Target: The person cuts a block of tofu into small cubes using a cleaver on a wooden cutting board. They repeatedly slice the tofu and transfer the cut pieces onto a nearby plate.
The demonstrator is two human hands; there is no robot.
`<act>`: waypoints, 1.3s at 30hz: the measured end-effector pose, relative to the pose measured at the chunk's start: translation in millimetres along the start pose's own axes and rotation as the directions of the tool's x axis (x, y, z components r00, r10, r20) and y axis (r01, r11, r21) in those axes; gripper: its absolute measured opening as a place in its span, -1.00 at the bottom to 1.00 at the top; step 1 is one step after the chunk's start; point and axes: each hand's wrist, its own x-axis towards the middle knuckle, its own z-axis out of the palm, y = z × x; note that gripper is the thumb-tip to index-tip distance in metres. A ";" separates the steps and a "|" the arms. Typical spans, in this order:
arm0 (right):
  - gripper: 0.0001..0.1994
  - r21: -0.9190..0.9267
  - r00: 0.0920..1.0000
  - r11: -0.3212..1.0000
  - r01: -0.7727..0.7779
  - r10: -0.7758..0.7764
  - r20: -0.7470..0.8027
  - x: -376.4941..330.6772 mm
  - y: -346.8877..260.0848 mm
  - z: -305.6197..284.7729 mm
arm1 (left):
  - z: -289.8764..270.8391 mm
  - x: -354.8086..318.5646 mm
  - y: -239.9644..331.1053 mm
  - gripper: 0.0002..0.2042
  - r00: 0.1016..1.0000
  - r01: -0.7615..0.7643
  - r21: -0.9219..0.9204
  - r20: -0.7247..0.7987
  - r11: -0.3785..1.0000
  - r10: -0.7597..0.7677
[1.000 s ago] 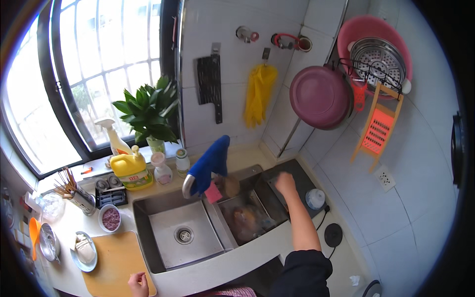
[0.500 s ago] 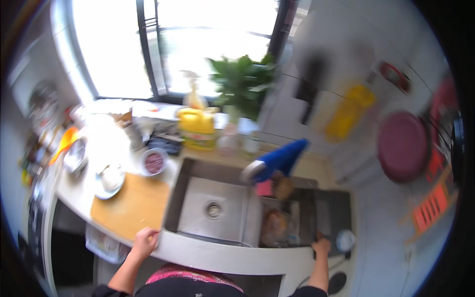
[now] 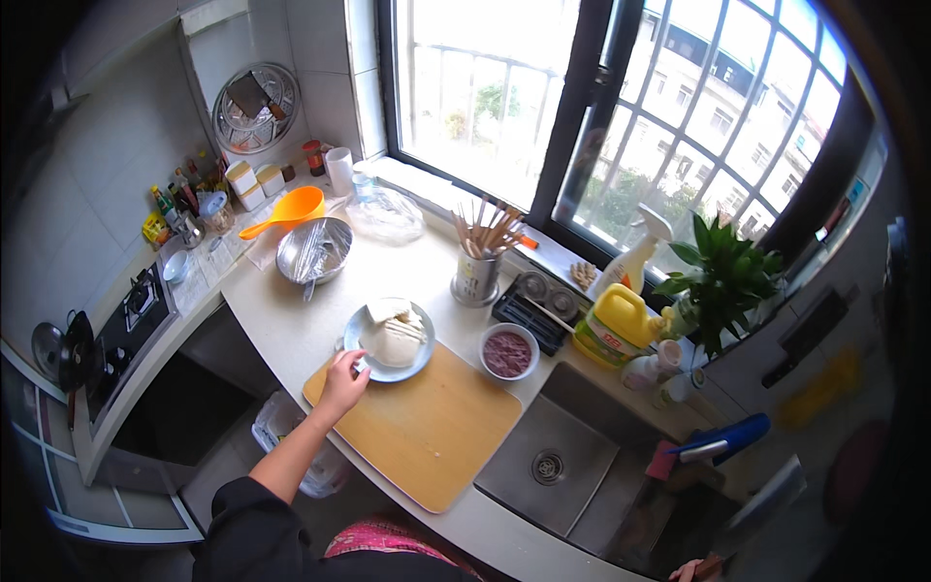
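My left hand (image 3: 346,380) is at the near-left rim of a pale blue plate (image 3: 424,355), its fingers closed on the edge. White slabs and a rounded white piece that looks like dough (image 3: 396,346) lie on this plate. The plate overlaps the far-left corner of a wooden cutting board (image 3: 427,427), which has only small crumbs on it. At the lower right edge, my right hand (image 3: 687,570) grips the handle of a cleaver (image 3: 771,497), blade pointing up and away over the right side of the sink. Most of that hand is cut off by the frame.
A bowl of purplish-red food (image 3: 508,352) stands beyond the board, next to the steel sink (image 3: 524,475). Behind are a chopstick holder (image 3: 476,276), a yellow jug (image 3: 613,328) and a plant (image 3: 720,272). A film-covered metal bowl (image 3: 314,252) and orange strainer (image 3: 291,209) stand left.
The view has swung left. My left hand has gone from the counter's front edge to the plate's rim. My right hand, earlier at the sink's right side, now holds a raised cleaver.
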 end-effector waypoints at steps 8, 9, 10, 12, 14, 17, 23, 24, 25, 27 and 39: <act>-0.85 -0.067 0.835 0.961 -0.269 0.268 0.480 -72.1 -83.0 164.6 | 25.2 125.3 -30.0 -0.33 0.865 -0.438 0.352 0.416 0.827 0.280; -0.83 -0.071 0.791 0.949 -0.306 0.295 0.536 -80.4 -84.1 178.7 | 21.5 132.2 -39.4 -0.34 0.855 -0.442 0.318 0.431 0.838 0.287; -0.81 -0.083 0.793 0.961 -0.263 0.264 0.549 -88.0 -97.1 194.5 | 23.9 141.0 -45.6 -0.34 0.839 -0.457 0.277 0.451 0.845 0.305; -0.77 -0.119 0.766 0.953 -0.278 0.295 0.572 -98.7 -117.4 218.0 | 27.2 153.8 -55.6 -0.35 0.795 -0.500 0.181 0.485 0.847 0.365; -0.80 -0.119 0.732 0.922 -0.369 0.367 0.574 -107.8 -121.9 230.4 | 28.0 161.8 -63.9 -0.37 0.739 -0.551 0.074 0.505 0.831 0.445; -0.85 -0.133 0.696 0.876 -0.464 0.454 0.557 -111.9 -130.9 244.4 | 24.8 172.5 -67.5 -0.42 0.707 -0.577 0.021 0.514 0.817 0.486; -0.85 -0.064 0.645 0.812 -0.581 0.507 0.572 -117.2 -123.4 255.1 | 24.3 203.0 -64.1 -0.49 0.757 -0.191 -0.163 0.604 0.968 0.251; -0.85 -0.072 0.649 0.815 -0.575 0.508 0.567 -117.9 -121.3 255.7 | 20.4 206.3 -54.2 -0.50 0.746 -0.101 -0.131 0.646 0.986 0.163; -0.85 -0.080 0.652 0.818 -0.570 0.509 0.562 -118.8 -118.6 256.6 | 19.2 207.5 -48.1 -0.51 0.725 -0.012 -0.094 0.684 0.996 0.073; -0.85 -0.092 0.641 0.815 -0.572 0.514 0.570 -119.6 -118.2 257.9 | 19.3 207.3 -52.9 -0.52 0.759 0.000 -0.138 0.645 0.990 0.090; -0.85 -0.111 0.500 0.768 -0.631 0.512 0.699 -108.9 -115.0 263.7 | 4.7 192.0 -53.3 -0.55 0.790 -0.103 -0.126 0.592 0.987 0.158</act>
